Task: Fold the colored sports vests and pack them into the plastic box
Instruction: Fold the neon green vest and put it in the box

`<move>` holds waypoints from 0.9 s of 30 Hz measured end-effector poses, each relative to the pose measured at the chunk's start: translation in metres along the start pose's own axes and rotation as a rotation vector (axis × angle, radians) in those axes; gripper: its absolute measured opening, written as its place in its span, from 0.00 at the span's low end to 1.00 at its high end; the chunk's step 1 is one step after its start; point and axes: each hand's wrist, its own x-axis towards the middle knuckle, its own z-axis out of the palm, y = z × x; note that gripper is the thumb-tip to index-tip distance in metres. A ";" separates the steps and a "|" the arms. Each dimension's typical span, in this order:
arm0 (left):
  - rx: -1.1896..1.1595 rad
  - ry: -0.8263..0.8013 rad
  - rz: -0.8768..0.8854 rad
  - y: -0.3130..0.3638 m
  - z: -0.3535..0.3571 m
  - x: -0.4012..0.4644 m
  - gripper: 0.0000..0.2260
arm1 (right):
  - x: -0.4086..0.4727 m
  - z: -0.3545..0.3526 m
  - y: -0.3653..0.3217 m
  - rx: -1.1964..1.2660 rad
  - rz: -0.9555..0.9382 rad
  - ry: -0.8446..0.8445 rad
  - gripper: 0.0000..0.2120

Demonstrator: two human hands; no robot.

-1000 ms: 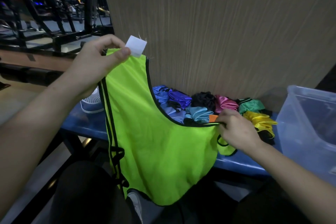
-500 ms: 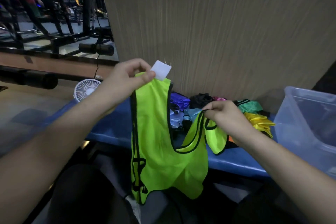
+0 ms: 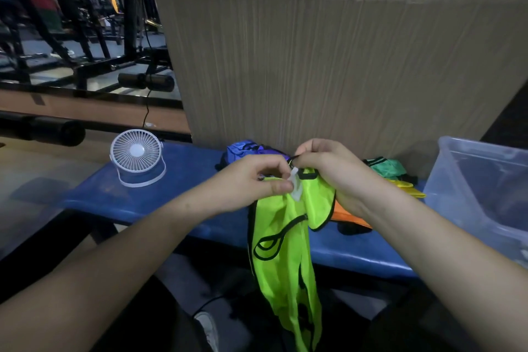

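The top of a lime green vest (image 3: 281,254) is pinched by the left hand (image 3: 251,183) beside its white tag (image 3: 295,187), and by the right hand (image 3: 328,168) at the black-trimmed strap, the hands nearly touching; the vest hangs down in front of the blue bench (image 3: 177,180). Other coloured vests (image 3: 385,168) are piled on the bench behind, a plastic box (image 3: 480,191) is set at the right, a white fan (image 3: 137,161) at the left

Left hand (image 3: 251,180) and right hand (image 3: 328,168) are bare, without gloves, rings or a watch. Both forearms are uncovered to the frame edge; no sleeve shows. Dark legwear (image 3: 143,320) covers the lap, and a white shoe (image 3: 207,328) shows below.
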 end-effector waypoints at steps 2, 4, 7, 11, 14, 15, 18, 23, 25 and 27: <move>0.032 0.043 0.000 0.001 0.001 0.002 0.06 | 0.000 -0.001 0.002 -0.027 -0.008 -0.004 0.03; 0.076 0.106 0.004 0.001 0.000 0.003 0.05 | -0.001 -0.002 0.006 -0.095 -0.032 -0.007 0.10; 0.105 0.184 -0.015 -0.003 -0.006 0.005 0.05 | -0.006 -0.005 0.013 -0.145 -0.065 -0.026 0.22; 0.088 0.253 -0.062 -0.008 -0.012 0.003 0.06 | -0.015 -0.011 0.019 -0.303 -0.071 -0.174 0.35; 0.079 0.272 -0.075 -0.009 -0.016 0.002 0.07 | -0.016 -0.010 0.025 -0.461 -0.091 -0.129 0.33; 0.078 0.276 -0.078 -0.009 -0.016 0.002 0.07 | -0.016 -0.009 0.028 -0.522 -0.139 -0.084 0.28; 0.092 0.274 -0.076 -0.010 -0.019 0.002 0.07 | -0.014 -0.009 0.033 -0.689 -0.314 0.085 0.11; 0.132 0.254 -0.096 -0.018 -0.025 -0.002 0.07 | -0.012 -0.017 0.025 -0.678 -0.397 0.104 0.17; 0.151 0.247 -0.088 -0.018 -0.029 -0.003 0.06 | -0.010 -0.022 0.020 -0.682 -0.393 0.101 0.15; 0.195 0.253 -0.072 -0.019 -0.035 -0.004 0.07 | -0.010 -0.028 0.010 -0.624 -0.329 0.065 0.17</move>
